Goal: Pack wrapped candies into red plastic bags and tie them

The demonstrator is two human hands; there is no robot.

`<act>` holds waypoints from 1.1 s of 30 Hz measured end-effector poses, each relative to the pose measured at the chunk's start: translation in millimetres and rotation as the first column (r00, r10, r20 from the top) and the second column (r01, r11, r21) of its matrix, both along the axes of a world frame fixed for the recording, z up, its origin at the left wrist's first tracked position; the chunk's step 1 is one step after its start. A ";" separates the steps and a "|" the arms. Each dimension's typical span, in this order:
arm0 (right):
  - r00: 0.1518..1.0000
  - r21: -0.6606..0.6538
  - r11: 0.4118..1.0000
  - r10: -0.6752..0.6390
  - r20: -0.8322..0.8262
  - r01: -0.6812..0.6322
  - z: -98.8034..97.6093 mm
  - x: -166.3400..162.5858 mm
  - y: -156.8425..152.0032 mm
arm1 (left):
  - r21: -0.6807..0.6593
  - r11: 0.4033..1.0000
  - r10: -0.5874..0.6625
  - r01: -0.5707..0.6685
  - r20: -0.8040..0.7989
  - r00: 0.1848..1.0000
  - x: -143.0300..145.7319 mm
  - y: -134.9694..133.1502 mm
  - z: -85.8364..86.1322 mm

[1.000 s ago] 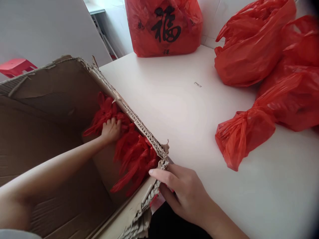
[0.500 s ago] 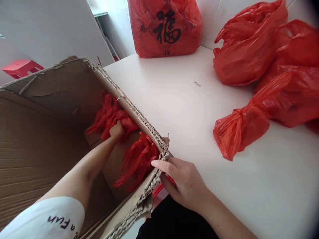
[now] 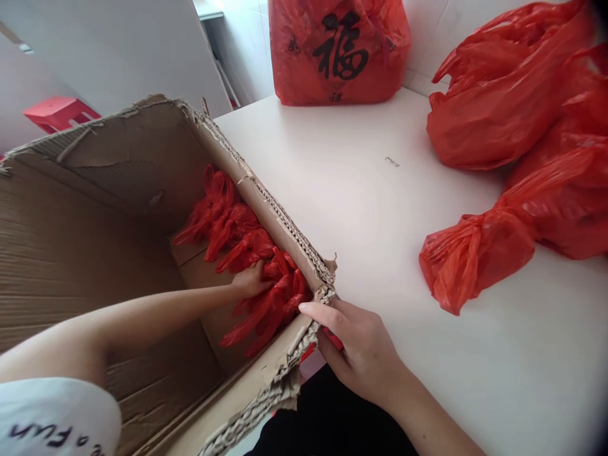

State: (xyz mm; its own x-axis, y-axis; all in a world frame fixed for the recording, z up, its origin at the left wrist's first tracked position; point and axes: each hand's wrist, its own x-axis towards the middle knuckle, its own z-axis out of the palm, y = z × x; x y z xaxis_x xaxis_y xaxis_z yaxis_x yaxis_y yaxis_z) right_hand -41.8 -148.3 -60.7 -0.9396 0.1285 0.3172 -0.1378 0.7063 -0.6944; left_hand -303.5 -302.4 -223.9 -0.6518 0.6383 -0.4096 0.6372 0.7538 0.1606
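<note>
Head view, clock with 12 at top. Red plastic bundles (image 3: pixel 247 246) lie inside the cardboard box (image 3: pixel 71 247), in a row along its 3 o'clock wall. Step in hand, as judged: left hand (image 3: pixel 249 280) handling the bundles, right hand (image 3: pixel 358 335) steadying the box. Next move probably calls for a firm rim while the left works. Pose: left forearm (image 3: pixel 166 316) lies in from 8 o'clock, fingertips among plastic; grip cannot be told. Right forearm (image 3: pixel 418 402) slants up from 5 o'clock, grip clamped on the torn rim corner.

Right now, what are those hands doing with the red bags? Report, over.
Left hand touching red plastic bags inside cardboard box. Right hand gripping its torn corner. Box wall separates these bags from white tabletop.
</note>
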 end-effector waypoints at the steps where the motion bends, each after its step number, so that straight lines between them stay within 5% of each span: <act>1: 1.000 0.000 1.000 0.002 -0.002 -0.002 -0.1 0.0 -0.1 | -0.006 1.000 0.002 -0.002 0.005 1.000 -3.4 3.5 -4.7; 7: 1.000 0.002 1.000 0.012 -0.009 -0.012 -0.7 0.1 -0.2 | 0.027 0.992 0.129 -0.126 -0.162 0.978 -72.9 31.0 -6.5; 10: 1.000 -0.004 1.000 0.017 -0.013 -0.017 -1.5 0.2 -0.3 | -0.003 0.986 0.165 -0.168 -0.160 0.973 -81.2 33.1 -1.9; 14: 1.000 -0.002 1.000 0.020 -0.013 -0.020 -2.4 0.2 0.2 | -0.024 0.981 0.187 -0.192 -0.133 0.973 -51.8 21.4 9.8; 18: 1.000 -0.007 1.000 0.021 -0.012 -0.021 -1.8 0.3 0.5 | 0.047 0.997 0.064 -0.061 -0.069 0.996 3.7 1.3 22.7; 23: 1.000 0.011 1.000 0.009 -0.013 -0.008 -1.2 0.6 -0.2 | 0.017 0.999 -0.048 0.046 0.142 0.989 46.2 -3.7 2.7; 26: 1.000 0.011 1.000 0.011 -0.021 -0.011 -1.2 0.3 -0.3 | 0.001 1.000 0.014 -0.014 0.113 0.994 18.9 8.0 -6.5; 30: 1.000 -0.001 1.000 0.015 -0.022 -0.015 -0.7 -0.1 -0.3 | 0.036 0.990 0.140 -0.139 -0.043 0.989 -35.9 24.3 1.5; 33: 1.000 -0.012 1.000 0.019 -0.021 -0.019 -0.8 -0.1 -0.3 | 0.058 0.980 0.194 -0.189 -0.099 0.976 -45.7 29.9 6.0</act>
State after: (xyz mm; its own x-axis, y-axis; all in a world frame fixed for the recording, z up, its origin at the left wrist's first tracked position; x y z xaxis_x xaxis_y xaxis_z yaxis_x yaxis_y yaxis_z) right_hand -42.0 -148.5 -61.6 -0.9350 0.1148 0.3355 -0.1657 0.6951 -0.6996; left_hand -349.3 -272.5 -217.9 -0.8011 0.5147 -0.3055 0.4966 0.8565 0.1406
